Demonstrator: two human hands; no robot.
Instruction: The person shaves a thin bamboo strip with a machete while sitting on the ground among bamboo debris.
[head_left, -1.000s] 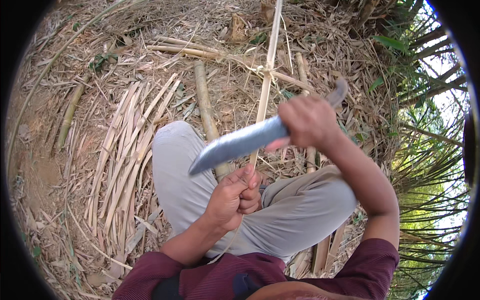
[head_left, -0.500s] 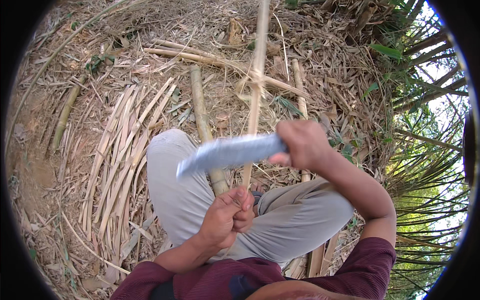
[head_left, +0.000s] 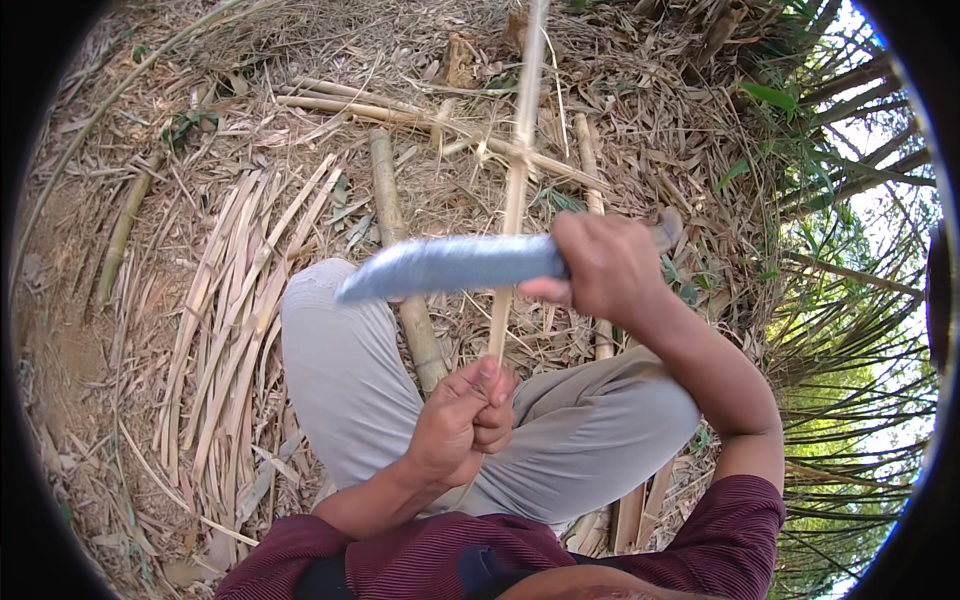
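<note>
A long pale bamboo strip [head_left: 516, 190] runs upward from my lap past the top of the view, its far part blurred. My left hand [head_left: 467, 415] is closed around its near end, thumb on top, between my knees. My right hand [head_left: 612, 265] grips the handle of a machete [head_left: 455, 266], whose wide grey blade points left and is smeared by motion. The blade lies across the strip, above my left hand; whether its edge touches the strip I cannot tell. The handle's end shows just past my right fist.
Many split bamboo strips [head_left: 235, 320] lie in a pile at left. A round bamboo pole [head_left: 400, 240] lies beyond my left knee, a thinner pole [head_left: 590, 165] farther right. Crossed bamboo pieces [head_left: 370, 112] rest ahead on dry leaf litter. Green bamboo stems [head_left: 850, 400] stand at right.
The machete and my right hand have moved slightly away from me, up along the strip, and the blade is more level. My left hand has barely shifted and keeps its grip.
</note>
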